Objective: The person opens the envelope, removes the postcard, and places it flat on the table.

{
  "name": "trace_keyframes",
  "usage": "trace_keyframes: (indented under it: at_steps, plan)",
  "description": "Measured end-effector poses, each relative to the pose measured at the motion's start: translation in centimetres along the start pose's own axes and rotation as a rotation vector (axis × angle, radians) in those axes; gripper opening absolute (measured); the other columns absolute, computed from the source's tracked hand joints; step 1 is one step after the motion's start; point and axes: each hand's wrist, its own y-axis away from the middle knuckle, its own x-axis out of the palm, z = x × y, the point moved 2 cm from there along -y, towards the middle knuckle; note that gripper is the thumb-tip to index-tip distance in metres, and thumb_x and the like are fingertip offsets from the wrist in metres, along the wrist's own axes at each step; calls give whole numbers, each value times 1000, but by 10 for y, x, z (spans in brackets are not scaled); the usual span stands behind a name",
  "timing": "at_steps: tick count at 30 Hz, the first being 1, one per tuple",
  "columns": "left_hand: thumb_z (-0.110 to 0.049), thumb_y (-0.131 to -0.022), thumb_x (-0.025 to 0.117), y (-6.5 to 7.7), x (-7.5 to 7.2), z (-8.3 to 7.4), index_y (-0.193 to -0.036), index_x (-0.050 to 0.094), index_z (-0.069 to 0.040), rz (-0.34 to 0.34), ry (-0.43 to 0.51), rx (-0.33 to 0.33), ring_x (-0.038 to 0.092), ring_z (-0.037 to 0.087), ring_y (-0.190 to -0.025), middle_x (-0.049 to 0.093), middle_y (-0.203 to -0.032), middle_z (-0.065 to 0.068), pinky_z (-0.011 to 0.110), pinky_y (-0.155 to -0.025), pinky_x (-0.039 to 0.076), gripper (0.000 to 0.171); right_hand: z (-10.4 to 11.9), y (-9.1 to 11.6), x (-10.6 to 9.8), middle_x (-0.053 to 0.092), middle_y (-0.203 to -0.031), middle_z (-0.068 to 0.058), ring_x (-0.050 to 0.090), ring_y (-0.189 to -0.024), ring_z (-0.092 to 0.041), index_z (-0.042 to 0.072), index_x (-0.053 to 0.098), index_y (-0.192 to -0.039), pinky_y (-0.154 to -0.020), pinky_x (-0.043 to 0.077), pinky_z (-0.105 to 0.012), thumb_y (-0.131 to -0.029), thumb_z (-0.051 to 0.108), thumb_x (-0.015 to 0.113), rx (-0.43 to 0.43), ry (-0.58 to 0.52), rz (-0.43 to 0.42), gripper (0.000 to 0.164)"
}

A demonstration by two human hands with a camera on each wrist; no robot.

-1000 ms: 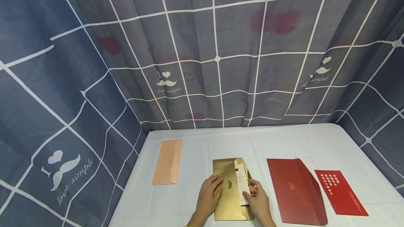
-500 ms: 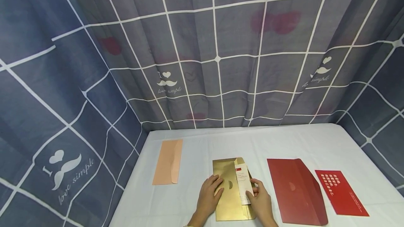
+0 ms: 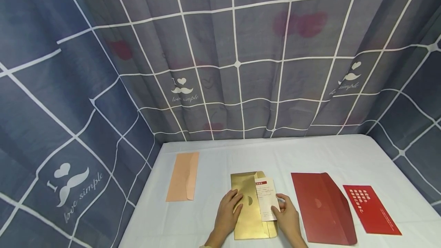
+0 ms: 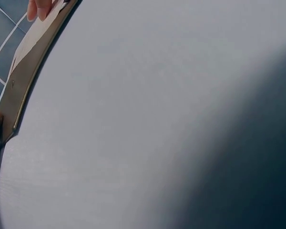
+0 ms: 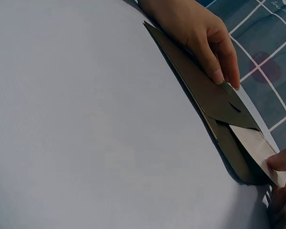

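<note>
A gold envelope lies on the white table with its flap side to the right. My left hand rests on its left part, fingers laid over the surface, as the right wrist view also shows. From the envelope's right-hand opening sticks a white printed card with a red band near its top. My right hand pinches the card's right edge, thumb on top and fingers beneath. The card's left part is hidden inside the envelope. In the right wrist view the card tilts up out of the opening.
To the right lie a red envelope with its flap open and a bright red card with white characters. A peach envelope lies at the back left. Grid-patterned curtains enclose the table.
My right hand has moved right with the white card, and more of the card now shows outside the gold envelope. My left hand has stayed on the envelope.
</note>
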Motion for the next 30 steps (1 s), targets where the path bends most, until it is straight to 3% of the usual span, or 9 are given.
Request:
trace_keyframes:
  at_steps: [19,30]
  plan:
    - [-11,-88,67,-3,-2,-1,-119,65,-7,-6,14,4,52,32,-118,57,-126,11,51,-99,38,31,0,-6,-5,52,-67,0,42,-54,-9,-1,56,-120,-45,32,-21,-78,1,69,6,-16,-8,45]
    - [-15,-88,66,-1,-1,-1,-119,65,-9,35,-48,-5,51,29,-121,58,-125,10,57,-101,32,32,-1,-2,-3,51,-68,-1,41,-54,-10,-1,56,-120,-45,31,-21,-78,1,70,12,9,-11,44]
